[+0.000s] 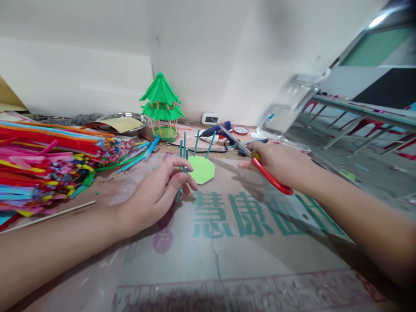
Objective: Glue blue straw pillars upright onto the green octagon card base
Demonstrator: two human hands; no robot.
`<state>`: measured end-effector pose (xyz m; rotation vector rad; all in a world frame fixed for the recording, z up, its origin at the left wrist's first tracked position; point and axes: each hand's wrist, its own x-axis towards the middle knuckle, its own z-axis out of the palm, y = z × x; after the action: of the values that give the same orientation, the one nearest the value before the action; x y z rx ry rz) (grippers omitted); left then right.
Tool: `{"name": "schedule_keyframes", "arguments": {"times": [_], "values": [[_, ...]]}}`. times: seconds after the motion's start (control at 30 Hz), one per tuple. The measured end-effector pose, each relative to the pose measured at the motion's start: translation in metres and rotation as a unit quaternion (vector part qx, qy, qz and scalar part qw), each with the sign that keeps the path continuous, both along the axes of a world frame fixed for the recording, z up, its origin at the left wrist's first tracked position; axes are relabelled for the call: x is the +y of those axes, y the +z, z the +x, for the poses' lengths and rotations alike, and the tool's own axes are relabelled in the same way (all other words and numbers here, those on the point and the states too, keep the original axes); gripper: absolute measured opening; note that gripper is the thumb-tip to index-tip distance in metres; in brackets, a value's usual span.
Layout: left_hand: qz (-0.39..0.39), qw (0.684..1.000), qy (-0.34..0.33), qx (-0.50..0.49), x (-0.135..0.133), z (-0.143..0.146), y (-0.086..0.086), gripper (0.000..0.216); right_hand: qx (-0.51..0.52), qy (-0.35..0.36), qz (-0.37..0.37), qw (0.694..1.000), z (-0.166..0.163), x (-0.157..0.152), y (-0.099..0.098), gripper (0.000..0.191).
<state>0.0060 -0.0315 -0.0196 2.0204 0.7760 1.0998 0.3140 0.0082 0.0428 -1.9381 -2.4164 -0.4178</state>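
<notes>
My left hand [152,195] pinches a thin teal stick [177,196] between thumb and fingertips, with the stick nearly upright. Just beyond those fingers lies a light green octagonal board [204,171], from which several similar teal sticks stand up near the back and left edges. To the right, my right hand [279,158] is closed on scissors [271,178] with red handles. Their metal blades point up and to the left, above the table and apart from the board. Part of the board's left side is hidden behind my left hand.
A green tiered pagoda model [160,113] stands against the wall. Bundles of colourful pipe cleaners [42,167] fill the left side, near a thin wooden stick [55,215]. A blue glue gun [214,130], small clock [210,118] and clear plastic container [284,110] are at the back.
</notes>
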Motion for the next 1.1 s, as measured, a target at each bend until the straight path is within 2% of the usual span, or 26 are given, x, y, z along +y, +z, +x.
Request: {"name": "schedule_keyframes", "arguments": {"times": [0.1,0.27,0.37,0.53,0.67,0.7,0.77,0.9,0.97,1.1], "values": [[-0.003,1.000,-0.009,-0.008,-0.001,0.000,0.001,0.014,-0.032,-0.007,-0.043,0.999,0.004,0.005,-0.009,0.057],[-0.029,0.999,-0.018,0.013,0.001,-0.001,-0.002,0.013,0.018,0.044,-0.109,0.993,0.005,0.012,-0.019,0.051],[-0.030,0.998,0.000,0.052,0.005,-0.001,-0.005,0.014,0.016,0.074,-0.113,0.991,0.009,0.013,-0.014,0.052],[-0.030,0.997,0.004,0.071,0.008,-0.001,-0.003,0.021,0.046,0.026,-0.108,0.993,0.015,0.020,0.002,0.055],[-0.016,0.997,0.003,0.075,0.008,0.001,-0.001,0.020,0.096,0.029,-0.016,0.995,0.014,0.056,0.009,0.068],[-0.014,0.997,0.001,0.075,0.007,0.001,0.000,0.020,0.117,0.011,0.000,0.993,0.012,0.069,0.009,0.068],[-0.012,0.997,0.000,0.074,0.007,0.001,0.000,0.021,0.167,-0.014,-0.033,0.985,0.007,0.097,0.007,0.064],[-0.010,0.997,-0.003,0.081,0.006,0.000,-0.003,0.021,0.213,-0.001,-0.103,0.972,-0.006,0.140,-0.008,0.034],[-0.015,0.996,-0.009,0.084,0.006,-0.001,-0.004,0.021,0.237,-0.010,-0.110,0.965,-0.012,0.151,-0.018,0.027],[-0.024,0.996,-0.015,0.085,0.006,-0.001,-0.005,0.021,0.288,-0.006,-0.115,0.951,-0.020,0.158,-0.034,0.026]]}}
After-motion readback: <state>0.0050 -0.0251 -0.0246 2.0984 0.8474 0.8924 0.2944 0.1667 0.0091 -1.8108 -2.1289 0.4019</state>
